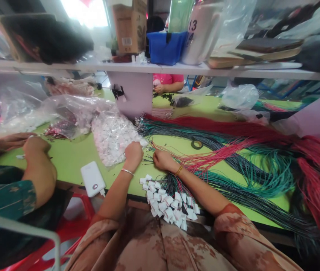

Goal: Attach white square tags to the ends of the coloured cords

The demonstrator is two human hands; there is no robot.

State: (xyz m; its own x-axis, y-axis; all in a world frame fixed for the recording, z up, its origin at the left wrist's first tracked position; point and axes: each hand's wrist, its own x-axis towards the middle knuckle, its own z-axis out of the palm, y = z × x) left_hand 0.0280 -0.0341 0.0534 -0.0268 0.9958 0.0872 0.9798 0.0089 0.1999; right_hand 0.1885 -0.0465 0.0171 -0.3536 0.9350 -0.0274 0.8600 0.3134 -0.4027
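Observation:
My left hand [134, 153] is closed at the right edge of a clear plastic bag of small white parts [113, 135]; what its fingers hold, if anything, is too small to tell. Just to the right, my right hand [164, 160] is closed near the ends of thin red and dark wires, its fingertips partly hidden. A pile of white connectors [168, 203] on wires lies below my hands at the table's front edge. Long bundles of red wires [219, 126], green wires [275, 173] and black wires [233, 162] stretch off to the right.
A white power bank [93, 178] lies left of my left forearm. A roll of dark tape [196, 144] sits among the wires. Another person's arms [38, 162] rest at the left. A shelf [92, 67] above holds a blue bin [167, 47]. Someone in pink [169, 79] sits across.

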